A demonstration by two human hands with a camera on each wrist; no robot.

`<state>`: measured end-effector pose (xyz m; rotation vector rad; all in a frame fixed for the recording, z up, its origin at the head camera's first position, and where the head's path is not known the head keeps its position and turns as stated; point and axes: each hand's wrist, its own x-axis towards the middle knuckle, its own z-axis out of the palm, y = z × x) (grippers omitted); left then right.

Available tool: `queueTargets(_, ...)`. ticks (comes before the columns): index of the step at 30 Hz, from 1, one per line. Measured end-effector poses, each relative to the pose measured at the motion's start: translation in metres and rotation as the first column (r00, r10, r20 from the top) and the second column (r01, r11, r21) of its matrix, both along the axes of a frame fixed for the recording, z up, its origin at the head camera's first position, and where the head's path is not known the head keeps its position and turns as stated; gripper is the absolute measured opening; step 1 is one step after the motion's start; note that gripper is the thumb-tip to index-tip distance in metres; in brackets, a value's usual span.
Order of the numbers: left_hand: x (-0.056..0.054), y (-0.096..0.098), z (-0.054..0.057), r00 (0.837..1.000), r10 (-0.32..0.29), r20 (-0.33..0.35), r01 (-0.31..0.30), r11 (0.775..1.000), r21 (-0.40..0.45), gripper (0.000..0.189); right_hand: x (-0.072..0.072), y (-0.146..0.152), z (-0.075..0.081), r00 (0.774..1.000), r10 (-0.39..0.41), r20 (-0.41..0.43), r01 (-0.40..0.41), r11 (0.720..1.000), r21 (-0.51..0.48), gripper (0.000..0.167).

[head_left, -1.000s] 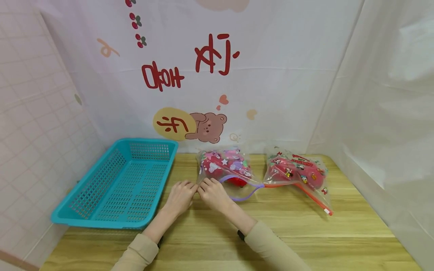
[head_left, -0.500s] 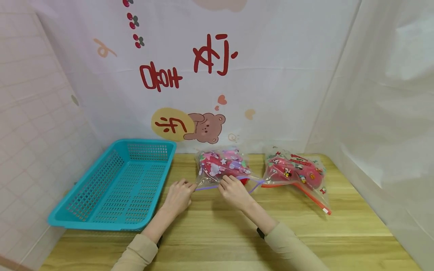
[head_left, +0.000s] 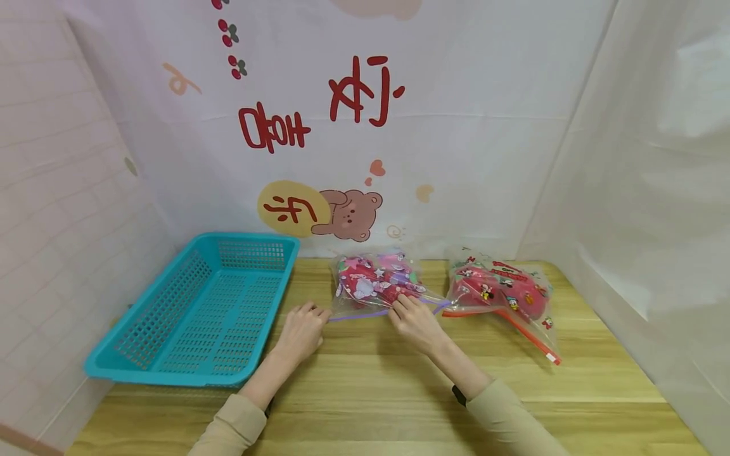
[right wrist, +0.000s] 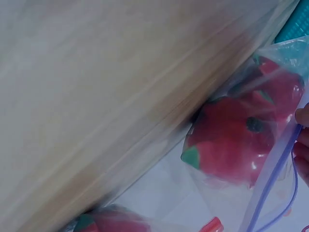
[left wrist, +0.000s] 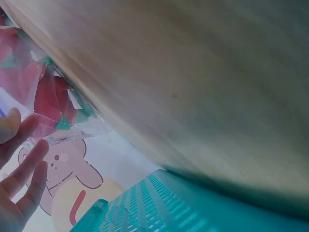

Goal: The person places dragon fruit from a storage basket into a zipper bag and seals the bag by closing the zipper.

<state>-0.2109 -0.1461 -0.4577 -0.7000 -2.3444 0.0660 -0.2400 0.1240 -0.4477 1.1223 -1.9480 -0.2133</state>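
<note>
A clear zip bag [head_left: 365, 285] with a purple seal and pink-and-white prints lies mid-table at the back. Red things with green tips [right wrist: 227, 135] fill it; their kind is unclear through the film. My left hand [head_left: 302, 329] pinches the bag's near left corner; in the left wrist view its thumb and forefinger meet at the film while the other fingers spread. My right hand [head_left: 418, 323] pinches the purple seal [right wrist: 277, 169] right of its middle. Left of that hand the seal strips lie together; to its right, near the end, they stand a little apart.
A turquoise slotted basket [head_left: 268, 335] stands at the left, close to my left hand. At the right lies a second zip bag [head_left: 502, 288] with an orange seal [head_left: 530, 339] and red contents. A printed white cloth [head_left: 473, 158] hangs behind the wooden table [head_left: 365, 405].
My right hand has slid right along the purple seal, away from the left hand. The gaping seal has come together behind it. My left hand stays at the corner.
</note>
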Motion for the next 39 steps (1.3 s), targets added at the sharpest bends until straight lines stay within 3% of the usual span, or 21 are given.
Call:
queueTargets(4,0.002,0.004,0.002,1.000,0.006,0.000,-0.006,0.999,-0.038,0.027,-0.001,-0.002,-0.001,1.000,-0.011,-0.003,0.011,1.000,-0.004,0.035)
queueTargets(9,0.002,0.011,0.004,0.998,-0.030,-0.057,0.025,0.996,-0.084,0.015,-0.002,-0.008,-0.004,1.000,0.001,-0.016,-0.001,1.000,-0.002,0.022)
queueTargets(12,0.002,0.015,0.004,0.997,-0.027,-0.069,0.019,0.994,-0.106,0.010,-0.001,-0.011,-0.005,1.000,0.001,-0.016,-0.001,1.000,0.008,0.023)
queueTargets(20,0.003,0.018,0.005,0.998,0.056,0.009,-0.054,0.990,-0.132,0.014,0.003,-0.007,-0.003,1.000,-0.017,0.016,0.017,1.000,0.013,0.034)
queueTargets(24,0.003,0.017,0.005,0.996,0.084,0.028,-0.080,0.988,-0.135,0.014,0.003,0.002,-0.001,1.000,-0.013,0.017,0.013,1.000,0.021,0.030)
queueTargets(30,0.003,0.013,0.003,0.996,0.086,0.036,-0.082,0.990,-0.119,0.015,0.001,0.019,0.000,1.000,0.004,-0.007,-0.004,1.000,0.017,0.039)
queueTargets(35,0.002,0.012,0.004,0.995,0.085,0.055,-0.079,0.991,-0.112,0.015,0.003,0.040,0.002,1.000,0.003,-0.008,-0.002,1.000,0.031,0.031)
queueTargets(39,0.001,0.009,0.002,0.996,0.082,0.034,-0.078,0.992,-0.103,0.015,0.001,0.063,0.003,1.000,0.012,-0.026,-0.012,1.000,0.001,0.039)
